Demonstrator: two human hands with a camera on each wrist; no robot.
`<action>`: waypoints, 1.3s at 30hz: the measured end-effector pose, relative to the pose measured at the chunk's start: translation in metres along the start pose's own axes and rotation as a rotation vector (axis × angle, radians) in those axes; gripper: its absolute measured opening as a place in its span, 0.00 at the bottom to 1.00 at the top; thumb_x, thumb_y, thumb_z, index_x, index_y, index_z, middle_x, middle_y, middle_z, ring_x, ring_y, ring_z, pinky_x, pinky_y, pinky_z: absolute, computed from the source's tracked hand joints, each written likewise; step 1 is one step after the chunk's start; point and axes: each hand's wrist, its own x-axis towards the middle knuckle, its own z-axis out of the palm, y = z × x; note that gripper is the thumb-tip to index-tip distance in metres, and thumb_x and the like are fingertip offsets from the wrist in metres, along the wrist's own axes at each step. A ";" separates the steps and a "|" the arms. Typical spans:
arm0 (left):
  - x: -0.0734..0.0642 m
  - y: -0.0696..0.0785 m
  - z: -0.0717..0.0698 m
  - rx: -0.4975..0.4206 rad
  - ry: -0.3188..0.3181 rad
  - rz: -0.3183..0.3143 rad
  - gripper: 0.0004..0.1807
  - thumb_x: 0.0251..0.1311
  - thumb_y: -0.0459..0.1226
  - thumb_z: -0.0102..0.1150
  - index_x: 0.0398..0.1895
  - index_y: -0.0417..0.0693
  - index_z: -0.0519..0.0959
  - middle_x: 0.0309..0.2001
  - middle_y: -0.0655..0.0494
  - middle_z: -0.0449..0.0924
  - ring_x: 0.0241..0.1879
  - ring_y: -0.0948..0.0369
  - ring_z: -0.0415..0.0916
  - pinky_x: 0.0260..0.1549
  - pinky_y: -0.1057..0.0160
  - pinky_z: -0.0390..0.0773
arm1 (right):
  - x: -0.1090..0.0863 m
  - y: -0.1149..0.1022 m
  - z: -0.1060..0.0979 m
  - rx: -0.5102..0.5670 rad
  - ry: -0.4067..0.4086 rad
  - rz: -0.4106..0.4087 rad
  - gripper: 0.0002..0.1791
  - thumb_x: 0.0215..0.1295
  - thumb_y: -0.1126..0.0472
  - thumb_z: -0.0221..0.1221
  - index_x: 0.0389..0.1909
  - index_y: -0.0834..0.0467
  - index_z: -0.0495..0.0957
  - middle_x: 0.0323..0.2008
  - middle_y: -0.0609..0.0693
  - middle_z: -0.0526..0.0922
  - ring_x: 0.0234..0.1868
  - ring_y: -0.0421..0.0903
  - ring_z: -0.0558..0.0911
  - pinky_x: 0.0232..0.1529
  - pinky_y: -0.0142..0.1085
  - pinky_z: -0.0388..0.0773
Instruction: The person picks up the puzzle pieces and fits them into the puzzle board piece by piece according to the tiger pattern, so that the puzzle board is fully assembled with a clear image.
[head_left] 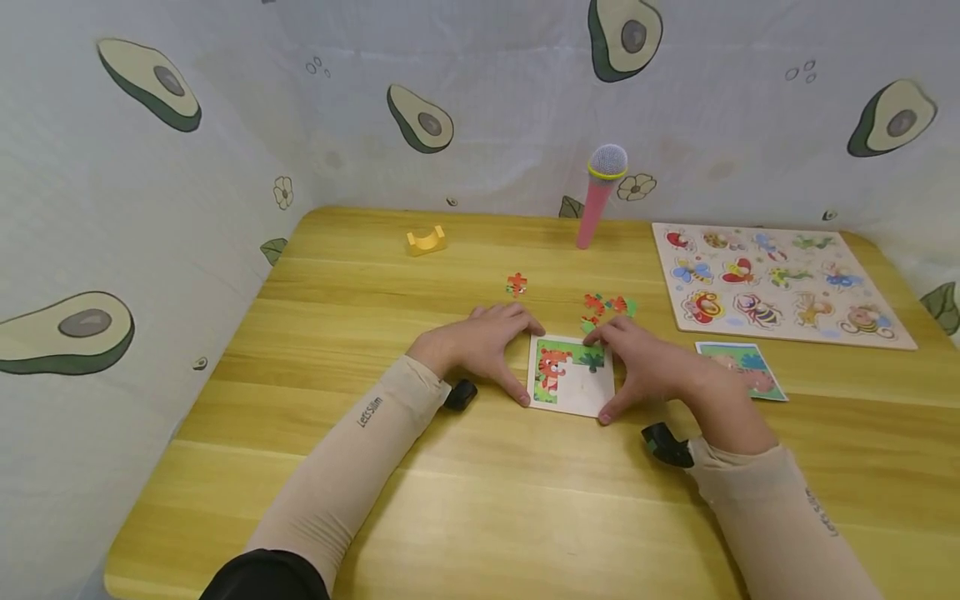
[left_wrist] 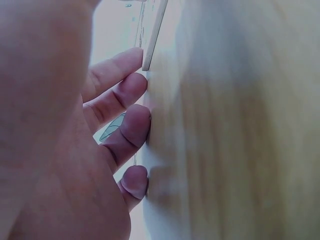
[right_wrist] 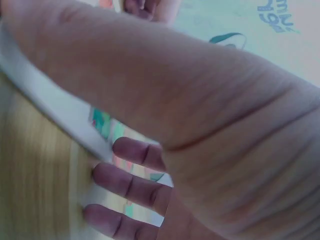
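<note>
On the table (head_left: 525, 500), the left hand (head_left: 480, 343) and right hand (head_left: 651, 367) are pinching the puzzle board (head_left: 581, 393) at its two sides. If they are lifting unevenly, its fitted pieces (head_left: 552, 362) may be slipping; careless pushing may be scattering the loose pieces (head_left: 594, 304) beyond it.

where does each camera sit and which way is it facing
Head: on the head, facing forward and down at the puzzle board; left hand, right hand and sleeves show.
Left wrist: on that wrist, facing past the fingers across the table; left hand shows.
Right wrist: on that wrist, facing past the thumb to the board's edge; parts of both hands show.
Shared: head and right wrist both show the puzzle board and right hand.
</note>
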 end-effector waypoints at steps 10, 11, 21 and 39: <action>0.001 0.003 0.002 -0.009 0.000 0.006 0.56 0.38 0.70 0.73 0.70 0.57 0.67 0.64 0.65 0.63 0.67 0.62 0.56 0.62 0.55 0.57 | -0.002 0.000 0.002 -0.006 -0.013 0.029 0.58 0.37 0.37 0.80 0.65 0.64 0.67 0.63 0.63 0.65 0.64 0.63 0.64 0.65 0.63 0.59; 0.001 0.003 0.002 -0.015 0.000 0.004 0.56 0.38 0.70 0.73 0.70 0.57 0.67 0.64 0.65 0.63 0.67 0.62 0.56 0.62 0.55 0.57 | -0.002 0.001 0.002 -0.008 -0.011 0.030 0.58 0.37 0.37 0.80 0.65 0.64 0.67 0.63 0.63 0.65 0.64 0.63 0.64 0.66 0.63 0.58; -0.001 0.000 -0.001 -0.205 0.058 -0.053 0.39 0.56 0.60 0.69 0.67 0.53 0.71 0.59 0.62 0.68 0.56 0.63 0.66 0.60 0.58 0.64 | -0.003 -0.001 0.004 0.035 -0.036 0.034 0.59 0.40 0.40 0.80 0.66 0.66 0.63 0.63 0.65 0.62 0.65 0.64 0.62 0.66 0.64 0.56; 0.038 -0.043 -0.032 -0.037 0.250 -0.230 0.29 0.71 0.29 0.49 0.75 0.50 0.66 0.71 0.51 0.64 0.71 0.54 0.60 0.68 0.57 0.59 | -0.003 -0.005 0.005 0.037 -0.030 0.041 0.59 0.41 0.42 0.80 0.68 0.65 0.60 0.64 0.64 0.60 0.66 0.65 0.61 0.67 0.64 0.56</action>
